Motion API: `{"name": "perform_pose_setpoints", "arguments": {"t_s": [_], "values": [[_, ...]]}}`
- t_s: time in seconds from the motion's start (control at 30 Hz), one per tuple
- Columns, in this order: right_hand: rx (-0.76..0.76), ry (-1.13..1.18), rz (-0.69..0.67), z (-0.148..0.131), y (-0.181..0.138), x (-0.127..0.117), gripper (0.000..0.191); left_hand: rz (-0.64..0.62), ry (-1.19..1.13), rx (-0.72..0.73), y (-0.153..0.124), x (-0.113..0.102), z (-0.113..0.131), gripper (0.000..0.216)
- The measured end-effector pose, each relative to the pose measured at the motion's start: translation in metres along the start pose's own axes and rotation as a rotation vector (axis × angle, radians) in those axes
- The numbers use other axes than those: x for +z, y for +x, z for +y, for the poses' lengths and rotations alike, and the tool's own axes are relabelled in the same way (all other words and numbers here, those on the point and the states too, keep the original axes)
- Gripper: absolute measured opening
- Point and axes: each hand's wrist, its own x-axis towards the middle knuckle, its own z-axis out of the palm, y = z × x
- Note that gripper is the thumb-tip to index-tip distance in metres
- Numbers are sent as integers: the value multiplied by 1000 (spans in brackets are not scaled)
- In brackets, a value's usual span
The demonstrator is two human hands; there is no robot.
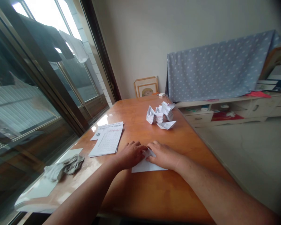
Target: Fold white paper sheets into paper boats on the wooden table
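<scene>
A white sheet of paper (147,166), folded toward a point at its far end, lies flat on the wooden table. My left hand (132,154) presses on its left side with curled fingers. From the right, my right hand (163,154) grips the paper near the tip, thumb and fingers closed about the edge. The fingertips of both hands nearly meet there and cover part of the folds. Farther up the table stands a cluster of folded paper boats (164,111), with a single paper boat (166,125) just in front of it.
A stack of printed sheets (109,140) lies left of my hands. Crumpled grey cloth (70,165) rests near the table's left edge. A small white box (161,94) sits at the far end. Glass doors (25,93) flank the left; a low cabinet (239,109) stands right.
</scene>
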Motion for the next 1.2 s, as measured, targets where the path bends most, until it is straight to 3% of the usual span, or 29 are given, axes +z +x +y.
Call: {"name": "perform_pose_setpoints", "arguments": {"t_s": [0.67, 1.2], "values": [[-36, -71, -27, 1, 0, -1, 37, 9, 73, 17, -3, -6, 6, 20], [-26, -88, -25, 0, -1, -1, 37, 48, 120, -13, -25, -6, 11, 19]]}}
